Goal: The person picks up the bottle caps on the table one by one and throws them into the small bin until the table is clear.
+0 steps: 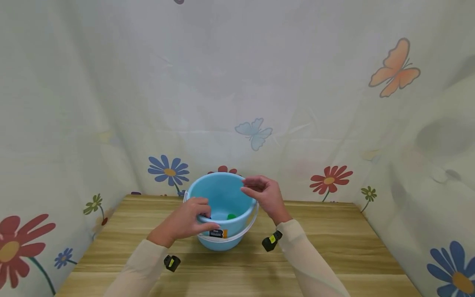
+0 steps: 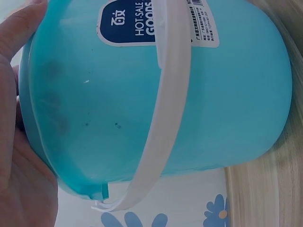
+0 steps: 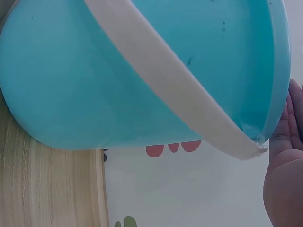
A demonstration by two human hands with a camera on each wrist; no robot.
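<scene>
A light blue plastic bucket (image 1: 220, 245) stands on the wooden table, its white handle (image 1: 237, 236) hanging down at the front. My left hand (image 1: 187, 218) grips the near left rim, fingers curled over into the bucket and thumb along the outside. Over the right rim is my right hand (image 1: 269, 196), its thumb and fingers reaching toward the opening with a gap between them and nothing seen in it. Inside, at the bottom, lies a small green object (image 1: 231, 216); its kind does not show. In the left wrist view, a dark printed label (image 2: 128, 23) shows on the bucket's side.
The wood-grain table (image 1: 315, 247) ends at a pale curtain (image 1: 208, 82) printed with flowers and butterflies, which also hangs along both sides. Small black devices with yellow marks are at the left wrist (image 1: 172, 262) and right wrist (image 1: 272, 241).
</scene>
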